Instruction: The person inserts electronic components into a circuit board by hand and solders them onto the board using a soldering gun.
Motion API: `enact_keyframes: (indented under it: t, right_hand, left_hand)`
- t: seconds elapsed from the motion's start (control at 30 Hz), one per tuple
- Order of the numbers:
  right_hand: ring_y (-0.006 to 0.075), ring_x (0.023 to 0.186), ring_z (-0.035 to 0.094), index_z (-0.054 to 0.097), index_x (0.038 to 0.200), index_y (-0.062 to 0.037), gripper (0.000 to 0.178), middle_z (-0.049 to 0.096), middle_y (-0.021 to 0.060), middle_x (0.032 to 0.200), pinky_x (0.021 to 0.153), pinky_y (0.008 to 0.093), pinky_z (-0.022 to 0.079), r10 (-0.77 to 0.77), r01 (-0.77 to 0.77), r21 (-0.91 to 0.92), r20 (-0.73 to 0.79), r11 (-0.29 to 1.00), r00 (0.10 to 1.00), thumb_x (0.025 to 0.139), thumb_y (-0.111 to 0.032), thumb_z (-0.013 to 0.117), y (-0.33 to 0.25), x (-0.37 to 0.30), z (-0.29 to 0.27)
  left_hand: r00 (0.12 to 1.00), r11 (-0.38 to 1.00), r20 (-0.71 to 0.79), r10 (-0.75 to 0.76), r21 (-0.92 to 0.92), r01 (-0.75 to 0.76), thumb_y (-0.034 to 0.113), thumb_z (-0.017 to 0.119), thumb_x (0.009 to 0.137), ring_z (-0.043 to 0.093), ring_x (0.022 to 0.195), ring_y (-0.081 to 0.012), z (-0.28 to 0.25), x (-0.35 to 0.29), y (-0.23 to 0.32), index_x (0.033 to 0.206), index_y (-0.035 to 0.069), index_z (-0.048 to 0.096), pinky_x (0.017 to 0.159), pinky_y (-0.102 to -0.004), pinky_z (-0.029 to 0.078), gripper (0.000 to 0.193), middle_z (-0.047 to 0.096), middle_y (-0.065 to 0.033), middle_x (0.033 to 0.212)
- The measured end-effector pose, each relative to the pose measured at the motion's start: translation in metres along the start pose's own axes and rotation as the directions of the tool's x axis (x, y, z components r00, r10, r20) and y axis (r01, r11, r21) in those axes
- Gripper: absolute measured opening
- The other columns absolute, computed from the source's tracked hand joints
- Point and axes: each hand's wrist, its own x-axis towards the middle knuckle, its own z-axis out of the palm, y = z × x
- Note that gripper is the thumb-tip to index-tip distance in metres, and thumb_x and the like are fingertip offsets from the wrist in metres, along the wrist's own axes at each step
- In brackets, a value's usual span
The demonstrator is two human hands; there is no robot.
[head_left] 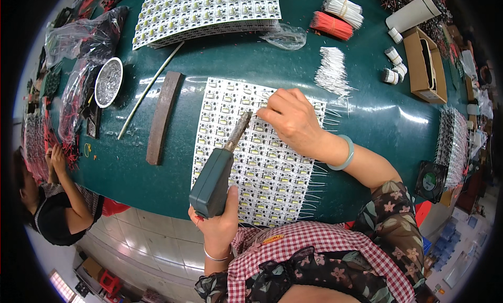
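Note:
In my left hand (221, 229) is a soldering gun (211, 181) with a dark green body, its fingers closed around the handle. The gun's metal tip points up and away, just left of my right fingertips. My right hand (293, 124) is pinched over the upper part of a white LED circuit board sheet (251, 190), holding what looks like a thin white wire, mostly hidden by the fingers. Small yellow LED parts cover the sheet in rows. Short white wires (314, 190) lie across it and stick out past its right edge.
Loose white wires (332, 72) lie beyond my right hand, near red (332, 25) and white wire bundles (343, 9). More board sheets (209, 9) are stacked at the back. A brown bar (164, 119), a thin rod (149, 92) and a white bowl (109, 83) stand left. A co-worker (63, 203) sits far left.

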Motion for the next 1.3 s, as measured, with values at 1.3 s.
enact_keyframes:
  t: [1.3]
  right_hand:
    - [0.0214, 0.078, 0.053, 0.061, 0.082, -0.0040, 0.011, 0.049, 0.0056, 0.075, 0.076, 0.0346, 0.041, -0.022, 0.023, 0.018, -0.046, 1.000, 0.999, 0.071, -0.002, 0.063, -0.010, -0.008, 0.007]
  left_hand:
    - [1.000, 1.000, -0.021, -0.010, -0.008, 0.009, 0.000, 0.077, 0.078, 0.063, 0.085, -0.0163, -0.004, -0.009, -0.011, 0.111, -0.009, 0.062, 0.076, -0.0291, 0.051, 0.037, 0.067, -0.0120, 0.101]
